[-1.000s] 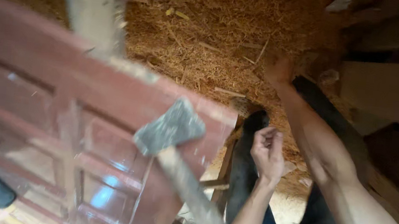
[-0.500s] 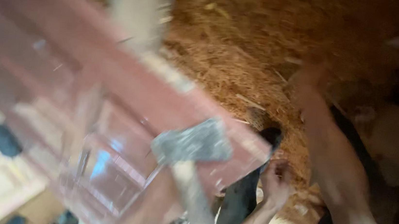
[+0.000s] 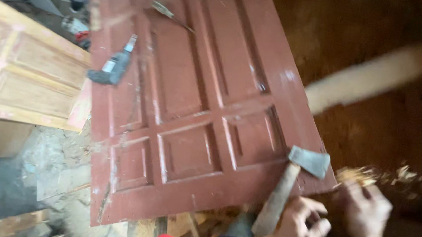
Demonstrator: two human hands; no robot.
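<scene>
A red-brown panelled door lies flat. On its near right corner rests a hatchet with a grey head and a pale wooden handle. My left hand is beside the handle's lower end with its fingers half curled; nothing shows in it. My right hand is just right of the door's corner, fingertips pinched on a bit of wood shavings.
A grey hand power tool and a small metal tool lie on the door's far part. A pale unpainted panelled door lies at the left. A blurred pale plank crosses the upper right over shavings-covered ground.
The view has swung round, so the door now fills the middle. The hatchet stays on the door's corner. Both hands now sit close together, low beside the hatchet.
</scene>
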